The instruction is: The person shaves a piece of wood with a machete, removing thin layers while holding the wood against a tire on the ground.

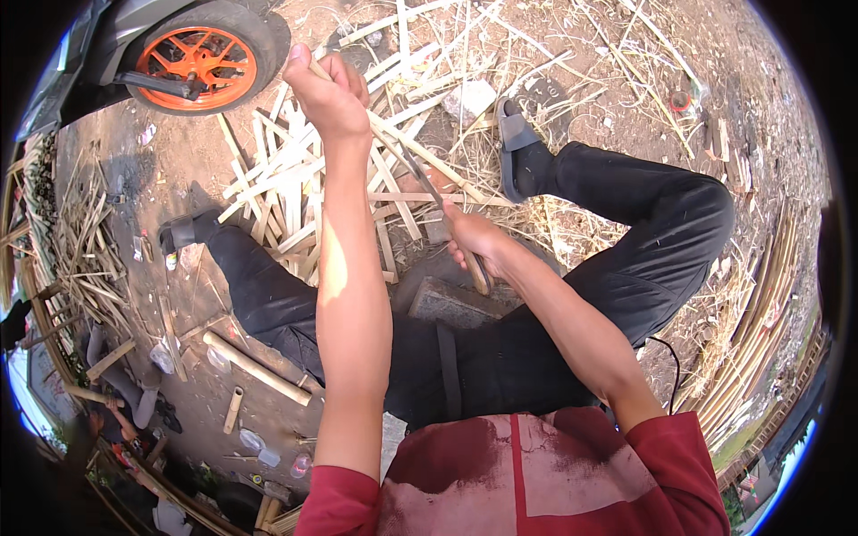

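My left hand [332, 96], raised at the upper centre, is closed around a pale bamboo strip [319, 69]. The strip runs down to the right from the fist. Lower and further right, my right hand [476, 238] grips a long dark-bladed knife [424, 179], whose wooden handle end [483, 280] shows below the fingers. The blade points up and left, toward the strip near my left hand; whether the two touch I cannot tell. Behind my left forearm, a loose pile of split bamboo strips [290, 192] spreads over the ground. A stone block [451, 302] stands between my thighs.
A motorcycle wheel with an orange rim [198, 67] stands at the upper left. Long bamboo strips [760, 313] lie along the right. Bamboo poles [256, 368] and plastic litter lie at the lower left, where other people [134, 438] sit. Shavings [559, 219] surround my right foot.
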Available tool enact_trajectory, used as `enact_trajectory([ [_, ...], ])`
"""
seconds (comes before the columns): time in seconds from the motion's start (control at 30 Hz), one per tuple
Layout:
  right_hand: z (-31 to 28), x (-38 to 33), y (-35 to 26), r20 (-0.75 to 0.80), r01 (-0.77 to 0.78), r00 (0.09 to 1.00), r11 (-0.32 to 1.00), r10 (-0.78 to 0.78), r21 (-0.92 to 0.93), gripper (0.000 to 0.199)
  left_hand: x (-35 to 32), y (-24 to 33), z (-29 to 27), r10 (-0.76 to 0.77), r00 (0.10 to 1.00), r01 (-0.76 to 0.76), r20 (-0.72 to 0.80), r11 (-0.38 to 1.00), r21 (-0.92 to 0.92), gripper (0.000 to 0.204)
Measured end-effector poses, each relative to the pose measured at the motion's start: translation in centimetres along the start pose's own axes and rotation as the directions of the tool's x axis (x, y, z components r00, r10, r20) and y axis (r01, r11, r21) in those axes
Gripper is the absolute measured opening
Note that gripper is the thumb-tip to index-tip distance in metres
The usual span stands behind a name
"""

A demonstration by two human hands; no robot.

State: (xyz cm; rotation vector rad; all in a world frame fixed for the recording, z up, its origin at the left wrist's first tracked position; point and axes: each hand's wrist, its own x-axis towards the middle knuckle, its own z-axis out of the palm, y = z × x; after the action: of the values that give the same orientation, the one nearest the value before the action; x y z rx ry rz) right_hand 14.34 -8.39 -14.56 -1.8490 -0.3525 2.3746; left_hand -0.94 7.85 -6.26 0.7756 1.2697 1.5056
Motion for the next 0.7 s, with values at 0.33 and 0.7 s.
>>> enact_trajectory([
  [0.33, -3.9, 3.1, 2.0, -0.073, 0.209, 0.942, 0.746, -0.326, -0.633, 0.061, -2.3, -0.6, 2.1, 0.213, 0.966, -0.213, 0.147, 0.977, -0.019, 0.057],
  [0.7, -3.9, 9.0, 3.2, -0.135, 0.012, 0.986, 0.841, -0.101, -0.541, 0.035, -2.4, -4.9, -0.6, 0.17, 0.975, -0.165, 0.146, 0.985, -0.043, 0.057],
])
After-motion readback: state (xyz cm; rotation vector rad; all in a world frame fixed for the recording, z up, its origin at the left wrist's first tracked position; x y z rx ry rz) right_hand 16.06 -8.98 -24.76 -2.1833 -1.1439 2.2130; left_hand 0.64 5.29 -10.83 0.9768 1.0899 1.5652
